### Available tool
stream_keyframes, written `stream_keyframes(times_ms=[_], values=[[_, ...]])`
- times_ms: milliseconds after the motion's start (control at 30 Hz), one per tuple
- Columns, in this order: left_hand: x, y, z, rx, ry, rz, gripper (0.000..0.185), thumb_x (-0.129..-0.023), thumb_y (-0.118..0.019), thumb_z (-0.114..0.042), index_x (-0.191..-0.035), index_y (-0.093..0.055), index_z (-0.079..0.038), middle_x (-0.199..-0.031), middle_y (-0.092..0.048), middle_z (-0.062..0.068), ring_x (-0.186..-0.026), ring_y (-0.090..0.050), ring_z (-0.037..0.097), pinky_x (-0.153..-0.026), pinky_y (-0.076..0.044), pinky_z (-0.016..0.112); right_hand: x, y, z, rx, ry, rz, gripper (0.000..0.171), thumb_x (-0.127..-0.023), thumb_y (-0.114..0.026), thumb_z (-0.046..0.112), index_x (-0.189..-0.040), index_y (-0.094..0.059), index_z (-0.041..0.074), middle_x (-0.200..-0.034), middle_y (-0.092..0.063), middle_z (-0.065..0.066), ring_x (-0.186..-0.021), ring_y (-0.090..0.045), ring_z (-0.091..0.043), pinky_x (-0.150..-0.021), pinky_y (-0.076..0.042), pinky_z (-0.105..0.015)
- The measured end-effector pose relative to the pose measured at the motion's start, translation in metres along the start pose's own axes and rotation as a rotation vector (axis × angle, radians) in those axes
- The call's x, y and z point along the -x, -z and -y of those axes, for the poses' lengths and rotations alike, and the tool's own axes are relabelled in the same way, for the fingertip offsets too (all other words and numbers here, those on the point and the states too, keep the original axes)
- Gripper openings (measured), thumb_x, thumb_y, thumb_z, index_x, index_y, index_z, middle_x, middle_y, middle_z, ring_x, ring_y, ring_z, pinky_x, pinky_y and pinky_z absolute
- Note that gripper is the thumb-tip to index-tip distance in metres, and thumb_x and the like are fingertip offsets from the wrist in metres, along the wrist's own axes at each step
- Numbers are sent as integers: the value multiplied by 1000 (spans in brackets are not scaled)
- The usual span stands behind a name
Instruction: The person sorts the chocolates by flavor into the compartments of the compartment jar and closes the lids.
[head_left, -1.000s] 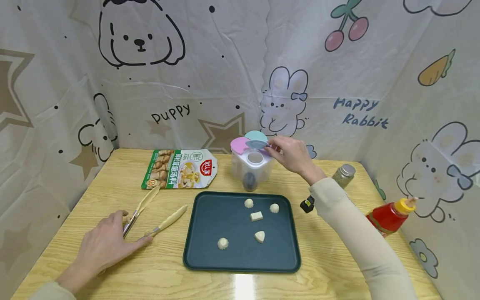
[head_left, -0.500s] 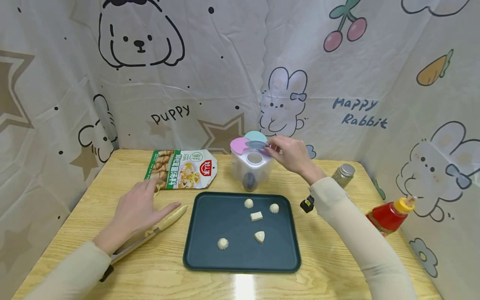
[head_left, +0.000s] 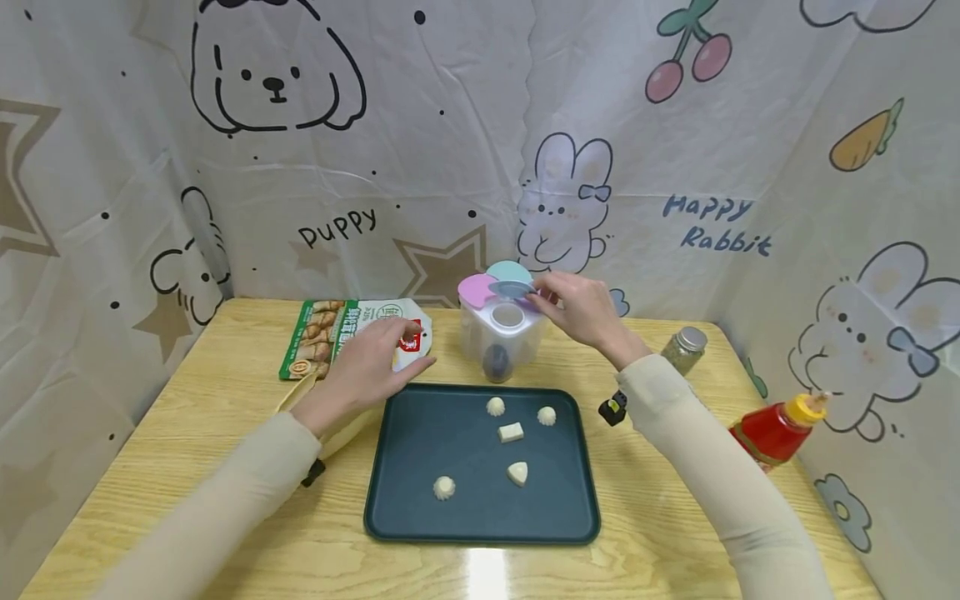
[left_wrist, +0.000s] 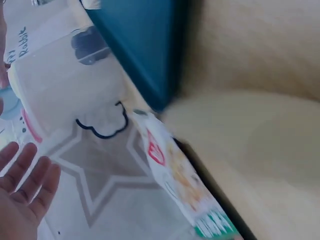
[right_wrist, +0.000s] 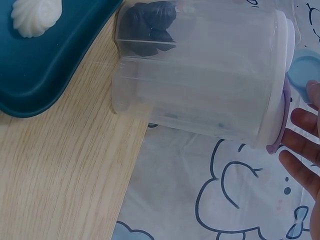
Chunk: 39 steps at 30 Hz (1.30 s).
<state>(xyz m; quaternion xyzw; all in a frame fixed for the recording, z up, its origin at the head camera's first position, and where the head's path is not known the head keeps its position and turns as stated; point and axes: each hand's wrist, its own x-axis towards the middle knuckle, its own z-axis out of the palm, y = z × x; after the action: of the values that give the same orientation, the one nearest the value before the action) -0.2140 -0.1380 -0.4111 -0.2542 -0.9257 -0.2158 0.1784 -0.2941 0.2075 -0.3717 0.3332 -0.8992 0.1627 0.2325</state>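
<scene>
My right hand (head_left: 542, 296) reaches to the top of a clear seasoning container (head_left: 498, 333) at the table's back and pinches its blue-grey lid flap (head_left: 512, 289). In the right wrist view the container (right_wrist: 200, 75) holds dark lumps (right_wrist: 147, 22), with my fingers (right_wrist: 302, 150) at its lid end. My left hand (head_left: 378, 354) hovers with straight fingers over the corner of a printed food packet (head_left: 330, 333) and holds nothing; the left wrist view shows the flat fingers (left_wrist: 25, 192) and the packet (left_wrist: 180, 185). A dark tray (head_left: 558, 500) lies in front of the container with several white dumplings (head_left: 444, 487).
Cream tongs (head_left: 300, 390) lie under my left forearm, left of the tray. A pepper jar (head_left: 686, 350), a small black object (head_left: 613, 408) and a red sauce bottle (head_left: 776, 429) stand right of the tray. Cartoon-print sheets wall the table on three sides.
My left hand left the tongs and moved up and right across the table to the packet's corner. The right hand stayed at the container's lid.
</scene>
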Motion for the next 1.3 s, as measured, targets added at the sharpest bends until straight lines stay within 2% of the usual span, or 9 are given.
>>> stream_keyframes(times_ms=[133,267,433,633,767,933,1133,1300], values=[[-25,-12,-9,63,-68,-48,43,-96,-77,-39,-123,-69,-6,-112,-73,11,-98,-70,25,-83,-59,42,-1,0,0,-6,4,-10,11,-97,-78,22,-101,-75,12,-87,-76,-4,-75,-71,-19,-64,-55,-32],[-51,-21,-19,149,-100,-96,37,-98,-76,-31,-123,-69,-5,-115,-72,11,-104,-70,28,-89,-60,41,0,0,0,-13,17,-20,11,-97,-78,21,-101,-75,12,-87,-75,-4,-75,-70,-19,-64,-55,-33],[-82,-30,-31,232,-96,-160,32,-99,-76,-23,-123,-69,-4,-118,-73,12,-104,-68,28,-93,-59,40,1,1,0,-16,25,-30,11,-96,-78,21,-100,-75,12,-86,-75,-4,-75,-70,-18,-64,-56,-34],[-107,-40,-43,299,-86,-152,28,-99,-75,-17,-122,-70,-3,-120,-72,13,-110,-68,27,-96,-61,38,1,1,-2,-6,35,-37,11,-96,-79,20,-101,-75,11,-86,-75,-5,-74,-71,-19,-65,-57,-34],[-112,-45,-47,318,-102,-157,19,-100,-73,-13,-115,-73,-3,-113,-73,14,-103,-73,26,-93,-63,36,2,1,-1,5,54,-46,11,-96,-79,19,-101,-75,11,-85,-75,-5,-74,-71,-19,-64,-57,-34],[-109,-43,-47,301,-116,-144,13,-101,-72,-12,-111,-75,-4,-108,-74,13,-97,-71,25,-90,-62,36,4,1,3,-38,44,-66,11,-96,-78,21,-101,-77,11,-86,-74,-5,-75,-72,-20,-65,-57,-35],[-100,-38,-43,282,-181,-109,12,-98,-74,-10,-110,-74,-5,-113,-75,13,-101,-71,26,-93,-62,38,9,4,10,-86,77,-79,14,-96,-79,23,-105,-79,13,-92,-76,-5,-77,-74,-21,-66,-58,-36],[-93,-38,-43,254,-231,-101,16,-96,-78,-13,-109,-75,-4,-116,-74,13,-108,-70,27,-98,-61,37,15,3,15,-113,89,-65,15,-94,-81,20,-103,-80,8,-97,-76,-7,-83,-75,-21,-72,-61,-38]])
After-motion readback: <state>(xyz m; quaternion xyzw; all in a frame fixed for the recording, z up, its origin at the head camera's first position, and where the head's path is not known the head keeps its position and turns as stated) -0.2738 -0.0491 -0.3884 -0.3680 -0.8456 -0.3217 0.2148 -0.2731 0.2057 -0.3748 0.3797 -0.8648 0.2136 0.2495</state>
